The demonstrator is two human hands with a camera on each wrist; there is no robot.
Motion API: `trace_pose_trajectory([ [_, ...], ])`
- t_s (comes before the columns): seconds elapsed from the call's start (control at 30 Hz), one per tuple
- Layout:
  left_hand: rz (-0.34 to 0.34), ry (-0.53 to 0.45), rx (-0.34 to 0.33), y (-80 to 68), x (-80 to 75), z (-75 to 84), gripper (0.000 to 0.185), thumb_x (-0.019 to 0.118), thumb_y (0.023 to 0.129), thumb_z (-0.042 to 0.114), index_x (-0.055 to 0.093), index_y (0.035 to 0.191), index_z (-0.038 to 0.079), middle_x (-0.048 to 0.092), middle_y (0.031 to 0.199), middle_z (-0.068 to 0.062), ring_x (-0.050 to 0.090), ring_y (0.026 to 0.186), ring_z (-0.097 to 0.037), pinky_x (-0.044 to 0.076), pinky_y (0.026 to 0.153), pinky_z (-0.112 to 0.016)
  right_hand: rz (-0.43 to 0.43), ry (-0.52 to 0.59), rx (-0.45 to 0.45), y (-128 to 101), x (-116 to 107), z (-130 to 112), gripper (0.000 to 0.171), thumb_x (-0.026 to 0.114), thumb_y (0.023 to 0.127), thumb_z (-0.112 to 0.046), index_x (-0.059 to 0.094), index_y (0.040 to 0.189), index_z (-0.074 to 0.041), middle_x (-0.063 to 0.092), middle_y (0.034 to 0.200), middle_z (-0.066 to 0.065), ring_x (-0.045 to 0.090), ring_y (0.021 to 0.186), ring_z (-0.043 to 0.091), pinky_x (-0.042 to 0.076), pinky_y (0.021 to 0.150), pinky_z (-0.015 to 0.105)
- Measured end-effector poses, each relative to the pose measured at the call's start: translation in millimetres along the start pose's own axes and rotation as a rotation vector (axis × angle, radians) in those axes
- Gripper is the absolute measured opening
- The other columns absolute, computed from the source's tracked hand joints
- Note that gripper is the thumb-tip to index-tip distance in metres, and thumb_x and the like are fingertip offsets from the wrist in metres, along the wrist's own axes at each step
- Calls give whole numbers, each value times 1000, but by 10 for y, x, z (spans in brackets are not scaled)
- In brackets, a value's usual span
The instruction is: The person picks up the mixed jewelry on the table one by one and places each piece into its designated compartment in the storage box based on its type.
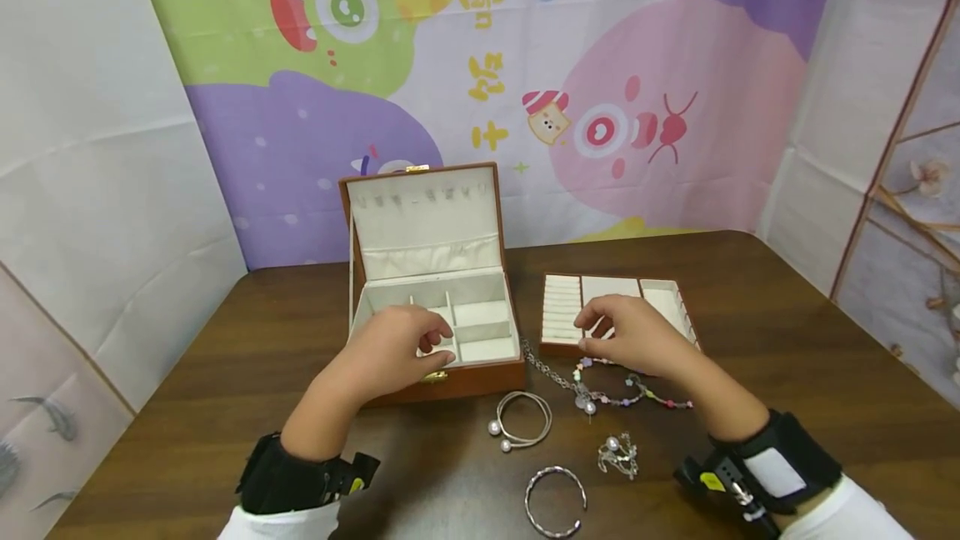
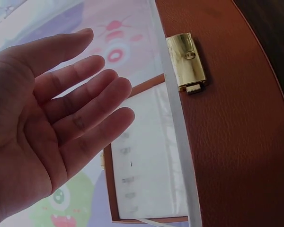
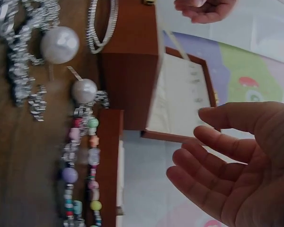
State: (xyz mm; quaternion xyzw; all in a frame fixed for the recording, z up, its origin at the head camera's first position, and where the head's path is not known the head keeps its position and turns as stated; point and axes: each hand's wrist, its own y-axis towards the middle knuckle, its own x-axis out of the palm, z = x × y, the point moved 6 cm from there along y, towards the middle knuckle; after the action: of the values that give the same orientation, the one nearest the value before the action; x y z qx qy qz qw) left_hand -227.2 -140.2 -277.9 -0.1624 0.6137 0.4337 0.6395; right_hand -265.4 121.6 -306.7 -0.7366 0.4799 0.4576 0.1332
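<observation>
A brown jewelry box [image 1: 457, 382] stands with its lid [image 1: 427, 219] raised, its cream inside split into compartments. My left hand [image 1: 401, 348] hovers over the box's front edge, fingers loosely bent and holding nothing; the gold clasp [image 2: 187, 61] is close by in the left wrist view. To the right lies the removable tray [image 1: 562, 348], with ring rolls at its left. Over the tray's front hangs my right hand [image 1: 630, 336], fingers relaxed with nothing between them. Just below it on the table are a colorful beaded string [image 1: 626, 400] and a silver chain [image 1: 551, 373] with a pearl.
Nearer the front lie a coiled bracelet [image 1: 550, 419] with pearl ends, a silver open bangle [image 1: 528, 507] and a silver pearl piece [image 1: 618, 461]. The dark wooden table [image 1: 300, 307] meets a cartoon-printed cloth [image 1: 525, 223] at the back.
</observation>
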Motion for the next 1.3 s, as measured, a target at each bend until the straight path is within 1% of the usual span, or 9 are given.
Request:
trace_pose_trajectory([
  [0.13, -1, 7, 2, -1, 7, 6, 17, 78, 81, 18, 70, 91, 7, 65, 75, 1, 60, 71, -12, 50, 65, -28, -85, -10, -35, 16, 131, 54, 13, 75, 80, -6, 67, 90, -6, 66, 82, -3, 63, 75, 13, 50, 66, 31],
  [0.23, -18, 6, -4, -1, 27, 8, 17, 78, 82, 19, 71, 92, 7, 66, 77, 2, 62, 72, -13, 50, 65, -28, -177, -32, -71, -1, 227, 71, 13, 76, 77, -3, 65, 82, -9, 62, 75, -6, 58, 69, 8, 49, 64, 29],
  [0.37, -38, -1, -13, -2, 47, 17, 20, 77, 83, 22, 71, 96, 8, 70, 85, 0, 65, 74, -14, 51, 66, -28, -309, -53, -124, -46, 318, 60, 20, 76, 71, 1, 62, 74, -12, 57, 69, -9, 51, 63, 4, 46, 61, 25],
  [0.43, -33, -1, -12, -5, 42, 29, 24, 78, 83, 24, 71, 100, 9, 70, 92, 0, 66, 76, -14, 52, 67, -29, -342, -64, -141, -57, 336, 49, 21, 75, 68, 3, 62, 73, -13, 57, 69, -9, 50, 63, 3, 45, 60, 25],
  [0.63, -17, -13, -22, -17, 31, 68, 40, 79, 80, 32, 68, 112, 11, 65, 105, -1, 66, 85, -17, 52, 72, -34, -381, -101, -133, -72, 362, 65, 24, 76, 67, 5, 61, 76, -12, 55, 70, -5, 47, 62, 5, 43, 60, 25],
  [0.73, -19, -27, -19, -24, 32, 79, 42, 80, 79, 32, 67, 113, 11, 62, 104, -1, 65, 86, -17, 51, 71, -33, -421, -123, -124, -95, 393, 94, 23, 76, 67, 3, 60, 76, -12, 53, 68, -6, 46, 62, 5, 42, 59, 24],
  [0.9, -30, -41, -14, -29, 29, 91, 45, 81, 78, 32, 66, 114, 10, 60, 103, -1, 65, 85, -17, 51, 69, -31, -471, -186, -74, -120, 432, 155, 21, 78, 72, -4, 58, 74, -12, 50, 66, -8, 44, 60, 6, 40, 57, 25],
  [1.1, -42, -42, -18, -25, 34, 94, 46, 80, 79, 33, 66, 115, 10, 60, 106, -2, 64, 86, -16, 51, 70, -32, -453, -247, -93, -108, 452, 180, 21, 73, 73, -1, 56, 68, -13, 49, 64, -9, 44, 59, 6, 40, 57, 25],
  [1.3, -44, -43, -16, -24, 43, 94, 43, 80, 80, 31, 66, 113, 9, 60, 105, -2, 63, 85, -15, 51, 70, -31, -450, -214, -91, -116, 425, 186, 22, 68, 75, 1, 54, 65, -14, 46, 61, -9, 40, 56, 6, 35, 54, 24],
])
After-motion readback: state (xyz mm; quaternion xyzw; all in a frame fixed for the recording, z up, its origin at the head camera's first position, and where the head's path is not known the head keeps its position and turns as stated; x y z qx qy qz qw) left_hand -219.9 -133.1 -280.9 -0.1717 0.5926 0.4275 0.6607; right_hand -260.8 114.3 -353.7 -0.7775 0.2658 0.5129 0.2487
